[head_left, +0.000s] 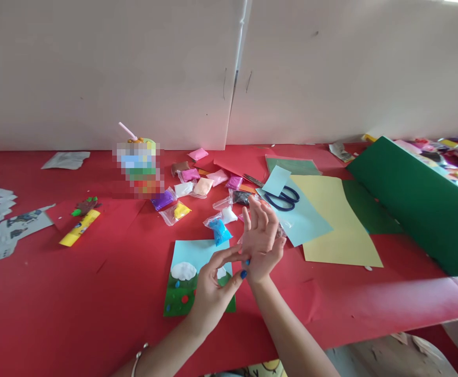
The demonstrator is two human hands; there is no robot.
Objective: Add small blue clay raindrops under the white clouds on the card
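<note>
My right hand [260,243] is held palm up, its fingers spread and slightly curled. Beside it, my left hand [215,283] brings thumb and index finger together at the heel of the right palm. A tiny piece of blue clay [247,262] shows between those fingers and the palm; a darker blue spot at the left thumb tip may be clay or a painted nail. Under the left hand lies a picture card [181,250], light blue above and green below, with a white cloud [183,271], a blue drop and red dots. A bag of blue clay [220,231] touches its top edge.
Several small clay bags, including a yellow one [181,210], lie beyond the card. Dark-handled scissors [281,200] rest on coloured paper [338,246]. A green box [405,204] stands right; a glue stick [80,228] and blurred cup [140,167] are left.
</note>
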